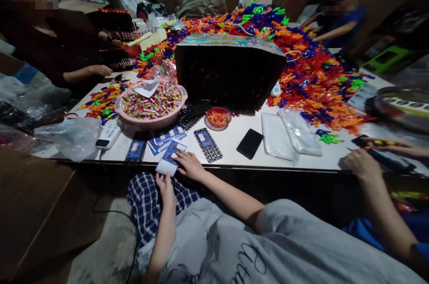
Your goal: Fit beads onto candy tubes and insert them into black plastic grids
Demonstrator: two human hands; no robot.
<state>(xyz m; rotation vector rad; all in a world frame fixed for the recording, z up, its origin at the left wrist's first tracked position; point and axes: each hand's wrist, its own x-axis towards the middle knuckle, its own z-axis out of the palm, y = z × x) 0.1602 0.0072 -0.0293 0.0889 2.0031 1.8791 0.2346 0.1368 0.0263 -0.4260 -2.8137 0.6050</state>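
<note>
A blue and white printed card [168, 166] lies over the table's front edge. My left hand [165, 184] pinches its lower end between thumb and fingers. From the right, my right hand [191, 166] rests on the same card, fingers apart and stretched over its printed side. More printed cards [164, 139] are fanned out just behind it. To the right of my hands lies a black tray with rows of small holes [212, 152], a blue label on its upper part.
A pink basin [150, 123] of small colourful tubes stands behind the cards. Nearby are a red basket [217, 119], a black flat device [250, 144], clear plastic bags [278, 136] and a large open box [231, 76]. Colourful plastic pieces [311, 83] heap behind. Co-workers sit around.
</note>
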